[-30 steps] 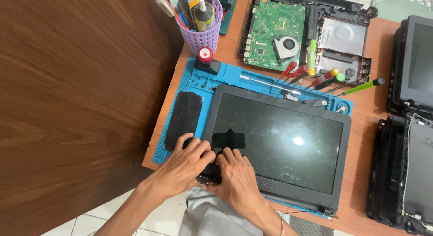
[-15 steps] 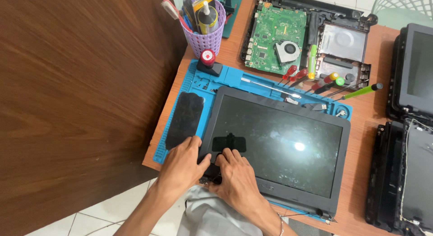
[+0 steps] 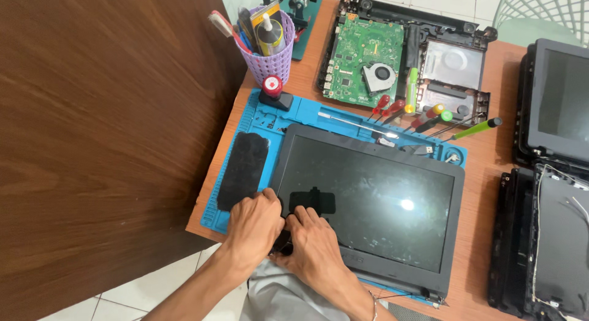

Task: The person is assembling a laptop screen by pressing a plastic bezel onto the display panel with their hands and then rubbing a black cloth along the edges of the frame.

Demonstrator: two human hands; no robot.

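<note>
- Both hands press together at the near left corner of the laptop screen panel: the left hand has fingers curled over the bezel edge, the right hand lies flat on the glass just beside it (whether either pinches something small, I cannot tell).
- The panel lies face up, long axis running away to the right of the hands, so the left hand is nearer its corner.
- It rests on a blue repair mat, a black pad just left.
- Beyond: screwdrivers, a purple tool cup, an opened laptop base with green motherboard, on a wooden table.
</note>
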